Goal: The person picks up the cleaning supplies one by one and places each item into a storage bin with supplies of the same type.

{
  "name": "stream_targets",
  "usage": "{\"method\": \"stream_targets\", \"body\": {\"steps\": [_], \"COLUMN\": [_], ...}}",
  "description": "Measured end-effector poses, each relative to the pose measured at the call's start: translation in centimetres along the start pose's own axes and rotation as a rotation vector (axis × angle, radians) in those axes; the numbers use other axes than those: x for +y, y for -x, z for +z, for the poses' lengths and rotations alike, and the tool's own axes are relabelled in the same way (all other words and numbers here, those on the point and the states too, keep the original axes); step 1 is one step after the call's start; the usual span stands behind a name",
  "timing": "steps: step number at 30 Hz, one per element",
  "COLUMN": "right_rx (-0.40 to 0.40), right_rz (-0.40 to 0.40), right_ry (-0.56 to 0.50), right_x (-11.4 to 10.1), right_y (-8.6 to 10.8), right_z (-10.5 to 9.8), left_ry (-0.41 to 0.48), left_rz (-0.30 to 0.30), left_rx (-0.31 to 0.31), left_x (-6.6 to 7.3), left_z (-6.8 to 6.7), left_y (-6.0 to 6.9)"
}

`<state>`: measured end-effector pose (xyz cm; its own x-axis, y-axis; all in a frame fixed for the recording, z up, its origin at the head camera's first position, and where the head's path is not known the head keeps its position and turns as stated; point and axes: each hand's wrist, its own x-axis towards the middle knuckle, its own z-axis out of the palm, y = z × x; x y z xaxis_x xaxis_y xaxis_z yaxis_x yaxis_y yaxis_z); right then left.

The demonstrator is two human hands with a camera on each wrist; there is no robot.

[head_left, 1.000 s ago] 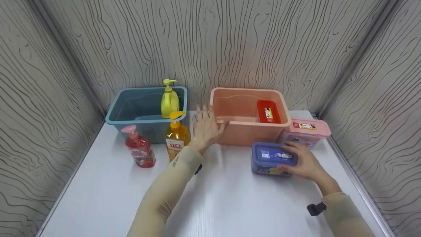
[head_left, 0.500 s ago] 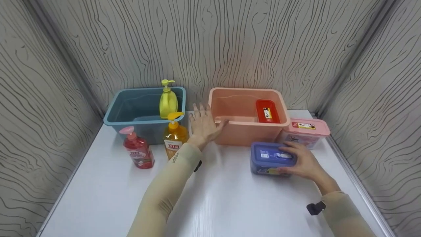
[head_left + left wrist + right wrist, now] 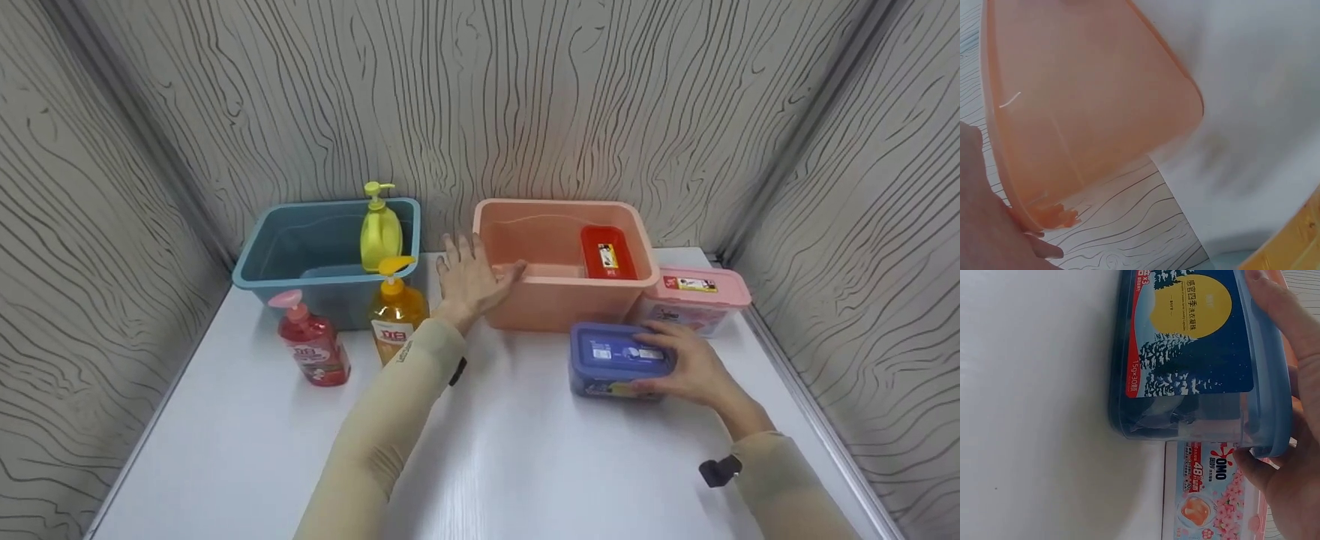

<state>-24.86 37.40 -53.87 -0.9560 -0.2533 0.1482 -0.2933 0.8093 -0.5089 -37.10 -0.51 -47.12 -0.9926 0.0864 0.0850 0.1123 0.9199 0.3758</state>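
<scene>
My left hand (image 3: 471, 283), fingers spread and straight, rests at the left rim of the pink bin (image 3: 562, 307); in the left wrist view its fingers lie along the rim of the pink bin (image 3: 1089, 84). My right hand (image 3: 694, 369) grips the right end of the blue lidded box (image 3: 619, 354), thumb on the near side and fingers over the far side. The right wrist view shows the hand (image 3: 1297, 399) around the lid edge of the blue box (image 3: 1196, 343). A red box (image 3: 606, 255) lies inside the pink bin.
A blue-green bin (image 3: 300, 281) holds a yellow-green pump bottle (image 3: 381, 238). Before it stand a red pump bottle (image 3: 315, 349) and an orange one (image 3: 397, 307). A pink-lidded box (image 3: 701, 289) sits right of the pink bin. Patterned walls enclose the white table (image 3: 517, 465).
The camera view has shifted slightly. My left thumb has moved up a little at the pink bin's front rim; my right hand keeps its grip on the blue box.
</scene>
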Motion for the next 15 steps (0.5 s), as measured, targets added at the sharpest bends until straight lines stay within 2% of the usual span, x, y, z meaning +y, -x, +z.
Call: {"method": "stream_targets", "body": {"steps": [5, 11, 15], "right_rx": [0.003, 0.023, 0.022], "right_rz": [-0.007, -0.043, -0.025], "right_ry": [-0.002, -0.021, -0.025], "right_x": [0.1, 0.1, 0.2], "right_y": [0.0, -0.1, 0.0], "right_z": [0.3, 0.4, 0.4], "left_ry": [0.036, 0.015, 0.017], "left_rz": [-0.002, -0.017, -0.001], "left_rx": [-0.021, -0.05, -0.055], "left_x": [0.1, 0.0, 0.1], "left_z": [0.0, 0.3, 0.4], "left_y": [-0.7, -1.0, -1.2]}}
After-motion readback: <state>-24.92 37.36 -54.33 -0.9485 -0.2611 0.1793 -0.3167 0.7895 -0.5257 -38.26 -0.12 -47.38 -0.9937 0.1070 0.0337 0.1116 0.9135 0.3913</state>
